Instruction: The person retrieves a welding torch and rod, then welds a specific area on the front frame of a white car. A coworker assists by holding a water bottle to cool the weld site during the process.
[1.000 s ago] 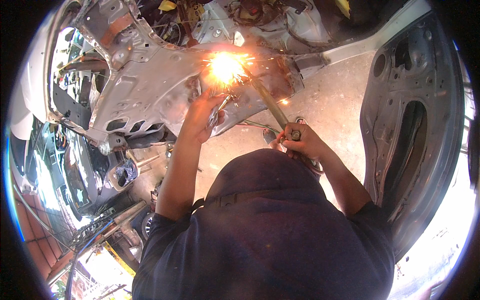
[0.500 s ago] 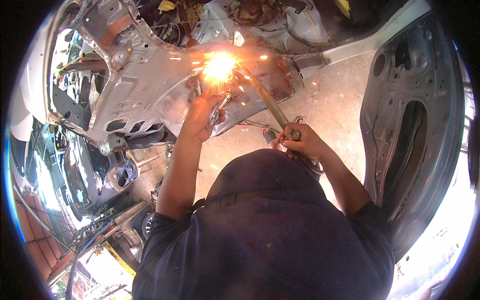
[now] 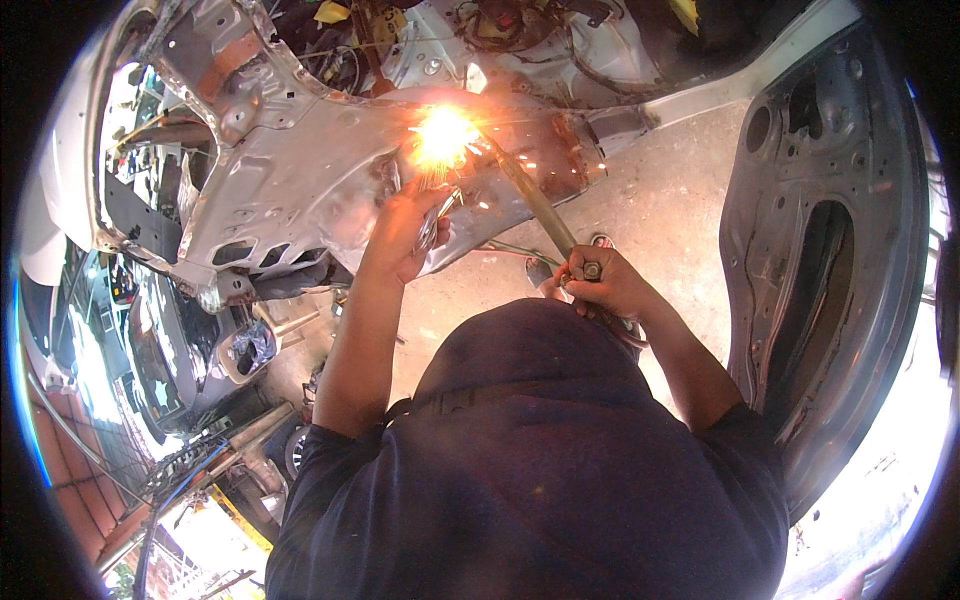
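A bright flame with sparks (image 3: 444, 136) glares on the bare metal car body panel (image 3: 300, 160) and hides the spot under it. My right hand (image 3: 606, 280) is closed around the valve end of a brass gas torch (image 3: 540, 205), whose tip runs up left into the glare. Just below the flame, my left hand (image 3: 402, 232) is closed on a shiny metal hand tool (image 3: 430, 232) with slim handles, like pliers. Whatever the tool's far end grips is lost in the light.
A detached-looking dark door shell (image 3: 800, 260) stands on the right. Behind the panel lie the open bay's wiring and parts (image 3: 500, 30). A hose (image 3: 515, 250) crosses below the panel, near my sandalled feet (image 3: 540, 272). Vehicle parts and clutter (image 3: 250, 345) fill the left.
The glare has shifted very slightly right, and the flying sparks are spread differently. Both hands keep almost the same place and grip.
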`<action>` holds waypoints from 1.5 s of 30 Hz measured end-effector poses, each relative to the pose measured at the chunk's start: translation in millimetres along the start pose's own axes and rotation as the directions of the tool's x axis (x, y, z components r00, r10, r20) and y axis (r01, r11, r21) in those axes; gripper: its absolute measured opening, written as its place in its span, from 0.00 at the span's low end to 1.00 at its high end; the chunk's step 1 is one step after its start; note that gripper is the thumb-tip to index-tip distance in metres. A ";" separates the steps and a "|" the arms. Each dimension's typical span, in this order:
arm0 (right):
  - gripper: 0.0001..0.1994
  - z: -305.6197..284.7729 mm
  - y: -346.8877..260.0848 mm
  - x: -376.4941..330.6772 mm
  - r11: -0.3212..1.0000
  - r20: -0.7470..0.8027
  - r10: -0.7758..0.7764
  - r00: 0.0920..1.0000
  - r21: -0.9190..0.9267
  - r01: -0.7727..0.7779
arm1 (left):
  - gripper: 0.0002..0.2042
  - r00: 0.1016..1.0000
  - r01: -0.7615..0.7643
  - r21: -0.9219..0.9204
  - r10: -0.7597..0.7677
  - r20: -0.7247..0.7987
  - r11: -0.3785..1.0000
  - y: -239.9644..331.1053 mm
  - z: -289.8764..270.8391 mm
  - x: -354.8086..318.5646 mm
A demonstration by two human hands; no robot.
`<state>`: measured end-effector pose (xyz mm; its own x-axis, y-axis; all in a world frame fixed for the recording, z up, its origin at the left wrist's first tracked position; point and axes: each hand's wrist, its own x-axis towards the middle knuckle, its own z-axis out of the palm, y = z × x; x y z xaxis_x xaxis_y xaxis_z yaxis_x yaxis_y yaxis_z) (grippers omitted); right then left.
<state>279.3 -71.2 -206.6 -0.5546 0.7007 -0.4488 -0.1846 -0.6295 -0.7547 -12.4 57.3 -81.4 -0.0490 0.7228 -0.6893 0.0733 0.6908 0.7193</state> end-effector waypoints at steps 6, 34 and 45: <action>0.09 1.1 -2.0 -0.6 0.999 0.005 -0.036 0.999 0.011 0.036 | 0.18 1.000 0.000 -0.027 0.000 0.007 1.000 -2.8 -2.1 -1.3; 0.11 0.5 -9.8 -2.6 1.000 0.003 -0.027 1.000 0.011 0.027 | 0.19 1.000 0.006 -0.004 -0.006 0.005 1.000 0.9 0.8 2.5; 0.12 0.5 -6.0 -1.9 1.000 -0.003 -0.004 1.000 0.021 0.004 | 0.16 1.000 -0.002 -0.065 0.003 0.021 0.998 -2.1 -0.1 3.7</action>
<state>281.1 -68.9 -201.0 -0.5514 0.7043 -0.4471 -0.2038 -0.6334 -0.7465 -12.8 58.6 -85.5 -0.0281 0.7246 -0.6886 0.0085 0.6890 0.7247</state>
